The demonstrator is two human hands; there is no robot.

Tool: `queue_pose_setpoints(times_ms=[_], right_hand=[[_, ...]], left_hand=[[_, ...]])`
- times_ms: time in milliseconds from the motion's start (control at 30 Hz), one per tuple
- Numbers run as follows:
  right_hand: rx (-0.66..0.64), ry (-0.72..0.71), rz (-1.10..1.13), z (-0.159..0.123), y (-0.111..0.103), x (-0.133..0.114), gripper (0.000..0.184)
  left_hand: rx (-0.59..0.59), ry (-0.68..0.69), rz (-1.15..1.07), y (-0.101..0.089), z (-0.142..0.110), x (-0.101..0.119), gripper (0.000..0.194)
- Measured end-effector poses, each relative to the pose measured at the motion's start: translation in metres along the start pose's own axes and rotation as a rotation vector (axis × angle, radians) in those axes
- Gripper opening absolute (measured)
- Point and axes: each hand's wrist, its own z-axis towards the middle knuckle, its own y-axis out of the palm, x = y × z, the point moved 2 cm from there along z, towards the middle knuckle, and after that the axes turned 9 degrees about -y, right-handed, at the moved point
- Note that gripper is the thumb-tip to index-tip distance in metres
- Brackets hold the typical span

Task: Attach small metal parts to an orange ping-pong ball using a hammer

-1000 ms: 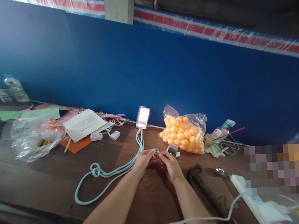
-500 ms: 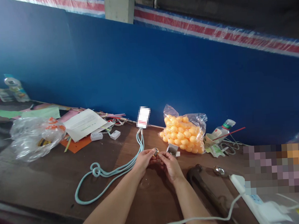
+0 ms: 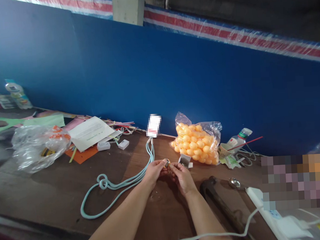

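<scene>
My left hand [image 3: 154,174] pinches a small shiny round metal piece [image 3: 167,163] with silver and gold colouring, just above the brown table. On its right side, my right hand [image 3: 181,176] has thumb and fingers pressed together against the same piece. The fingers cover much of it, so its exact kind does not show. Right behind my right hand stands a small open box [image 3: 185,160] with something dark inside. A similar shiny metal piece [image 3: 234,183] lies farther right. Beside my left forearm is a light-blue cord [image 3: 120,187] leading to a blurred white card [image 3: 153,125].
Behind the box sits a clear bag of orange balls [image 3: 195,143]. A dark curved-handled tool [image 3: 217,197] and a white power strip [image 3: 263,207] lie right; a white cable [image 3: 222,234] crosses my right forearm. Papers [image 3: 91,133] and a plastic bag [image 3: 35,148] lie left, before a blue partition [image 3: 120,72].
My hands and the metal piece stay practically in place. At the far left edge, the green paper has changed its outline, and a pale patch shows below it.
</scene>
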Motion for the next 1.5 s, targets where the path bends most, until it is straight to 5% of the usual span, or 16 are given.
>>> queue_pose_setpoints(times_ms=[1500], right_hand=[[-0.021,-0.020,0.017,-0.0008,0.0010,-0.0022,0.027]], left_hand=[[-0.026,-0.048,-0.052,0.0022,-0.0043,0.0022,0.027]])
